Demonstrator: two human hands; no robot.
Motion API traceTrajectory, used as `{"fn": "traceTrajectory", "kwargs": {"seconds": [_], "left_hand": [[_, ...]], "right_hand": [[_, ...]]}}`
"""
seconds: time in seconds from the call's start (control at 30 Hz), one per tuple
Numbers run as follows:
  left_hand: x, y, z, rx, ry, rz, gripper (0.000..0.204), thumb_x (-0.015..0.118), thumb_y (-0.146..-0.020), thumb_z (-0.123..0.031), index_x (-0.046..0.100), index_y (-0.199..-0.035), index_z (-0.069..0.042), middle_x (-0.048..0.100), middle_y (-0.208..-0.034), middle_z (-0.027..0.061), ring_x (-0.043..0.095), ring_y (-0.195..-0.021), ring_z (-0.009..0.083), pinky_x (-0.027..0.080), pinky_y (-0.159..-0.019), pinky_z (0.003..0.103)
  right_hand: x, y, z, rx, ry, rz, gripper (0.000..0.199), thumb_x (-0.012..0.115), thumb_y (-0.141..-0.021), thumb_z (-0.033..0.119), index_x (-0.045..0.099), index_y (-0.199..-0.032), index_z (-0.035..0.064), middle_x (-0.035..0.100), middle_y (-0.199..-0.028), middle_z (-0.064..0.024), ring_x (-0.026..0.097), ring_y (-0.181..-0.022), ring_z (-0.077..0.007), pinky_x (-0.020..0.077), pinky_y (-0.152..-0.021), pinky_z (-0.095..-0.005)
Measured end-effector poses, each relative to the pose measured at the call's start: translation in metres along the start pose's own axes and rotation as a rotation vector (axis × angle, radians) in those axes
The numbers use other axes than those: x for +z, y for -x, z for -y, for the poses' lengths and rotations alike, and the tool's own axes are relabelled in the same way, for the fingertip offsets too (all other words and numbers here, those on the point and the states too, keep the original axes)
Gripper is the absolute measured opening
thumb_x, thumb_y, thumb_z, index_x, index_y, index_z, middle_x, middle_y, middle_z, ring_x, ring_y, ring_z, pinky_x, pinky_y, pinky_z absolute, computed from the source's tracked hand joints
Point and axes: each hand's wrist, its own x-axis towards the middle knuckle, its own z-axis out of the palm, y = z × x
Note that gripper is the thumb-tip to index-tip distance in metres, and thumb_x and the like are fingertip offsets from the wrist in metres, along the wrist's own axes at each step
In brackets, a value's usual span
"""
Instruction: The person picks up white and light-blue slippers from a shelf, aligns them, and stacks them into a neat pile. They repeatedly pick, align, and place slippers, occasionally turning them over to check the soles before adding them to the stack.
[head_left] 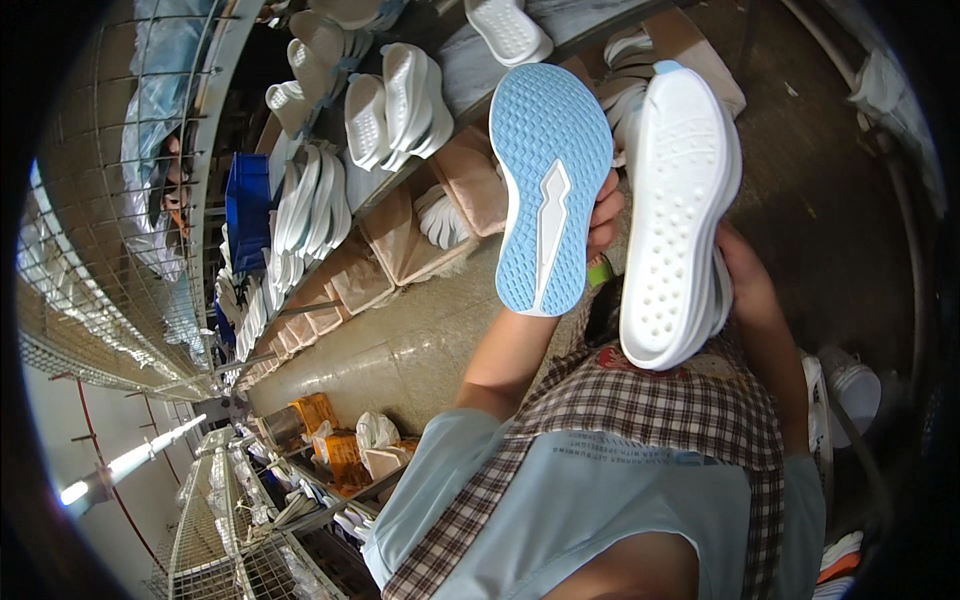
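A long grey bench [468,84] is carrying loose white midsoles [410,100], while the right hand [744,268], fingers mostly hidden, is gripping a white foam midsole [675,200] in front of the person. Beside it, the left hand [604,212] is curling its fingers around the edge of a blue-treaded sole [548,120]; picking up is looking done, but neither piece is resting on the bench yet.

From the wearer's head, the fisheye view looked closely down on the left hand [605,213] at two o'clock and right hand [741,262] at three, its wide field catching the fluorescent tube [150,452] at eight.
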Motion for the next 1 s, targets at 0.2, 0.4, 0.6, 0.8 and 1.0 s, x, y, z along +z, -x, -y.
{"fn": "traceTrajectory", "kwargs": {"seconds": [0.2,0.4,0.6,0.8,1.0], "left_hand": [[0.007,0.002,-0.004,-0.019,0.009,0.104,0.042,0.056,-0.086,-0.026,0.042,-0.117,-0.002,0.04,-0.075,0.0034,0.032,-0.057,0.0098,0.025,-0.039,0.019],[0.014,0.011,-0.005,0.033,-0.055,0.04,0.033,0.057,-0.086,-0.028,0.046,-0.102,-0.001,0.041,-0.076,0.0044,0.036,-0.057,0.0101,0.028,-0.037,0.02],[0.021,0.017,0.0,0.059,-0.065,-0.016,0.029,0.059,-0.085,-0.025,0.048,-0.099,-0.002,0.042,-0.078,0.0042,0.037,-0.059,0.0103,0.029,-0.039,0.02],[0.017,0.018,0.0,0.046,-0.07,0.024,0.026,0.06,-0.084,-0.023,0.05,-0.098,-0.003,0.043,-0.081,0.0035,0.036,-0.063,0.0098,0.03,-0.044,0.019],[-0.008,0.014,-0.004,-0.002,0.0,0.123,0.023,0.06,-0.084,-0.019,0.05,-0.099,-0.004,0.042,-0.085,0.0034,0.034,-0.069,0.0104,0.031,-0.049,0.018]], "right_hand": [[0.025,0.014,0.012,-0.003,0.132,-0.109,0.049,0.038,-0.093,0.036,0.044,-0.125,-0.0006,0.059,-0.111,-0.0134,0.061,-0.098,-0.02,0.0492,-0.086,-0.0332],[0.028,0.02,0.01,-0.087,0.168,-0.031,0.05,0.039,-0.093,0.037,0.043,-0.126,-0.0001,0.058,-0.114,-0.0134,0.06,-0.1,-0.02,0.0487,-0.086,-0.0338],[0.005,0.007,0.005,0.017,0.038,-0.028,0.045,0.041,-0.094,0.034,0.048,-0.123,0.0007,0.06,-0.111,-0.013,0.061,-0.097,-0.0207,0.0498,-0.085,-0.035],[-0.015,0.003,-0.002,0.054,-0.069,-0.042,0.05,0.044,-0.093,0.037,0.041,-0.128,0.0022,0.057,-0.116,-0.0149,0.059,-0.101,-0.0227,0.048,-0.088,-0.0353],[-0.024,0.004,-0.002,0.08,-0.041,0.0,0.05,0.044,-0.092,0.038,0.042,-0.128,0.0027,0.056,-0.118,-0.0152,0.059,-0.102,-0.0241,0.0478,-0.089,-0.037]]}}
